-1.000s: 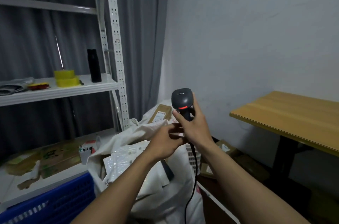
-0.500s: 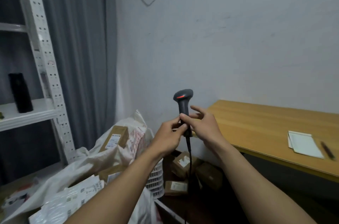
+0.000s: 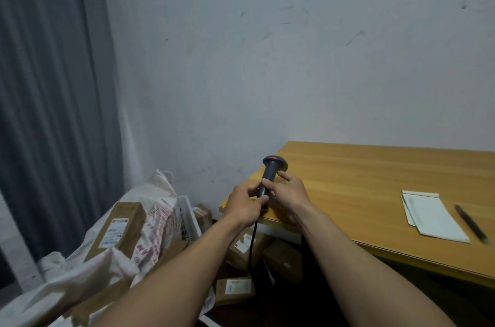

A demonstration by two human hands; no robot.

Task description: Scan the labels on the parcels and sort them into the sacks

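barcode scanner (image 3: 269, 172): dark grey, small red mark on its head
cable (image 3: 251, 243): black
bench (image 3: 375, 179): honey-yellow wood grain
notepad (image 3: 434, 217): white
pen (image 3: 470, 222): dark
sack (image 3: 160, 219): off-white, red printed lettering
parcel (image 3: 120, 230): brown cardboard, white label
curtain (image 3: 53, 85): grey
wall (image 3: 294, 59): pale blue-white, dark scuffs

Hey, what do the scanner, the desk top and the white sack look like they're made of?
The scanner looks like dark grey moulded plastic, matte, with a smooth rounded head. The desk top looks like wood or wood-look laminate: yellowish, straight grain lines, slight sheen. The white sack looks like woven plastic or cloth, limp and creased, with red print.
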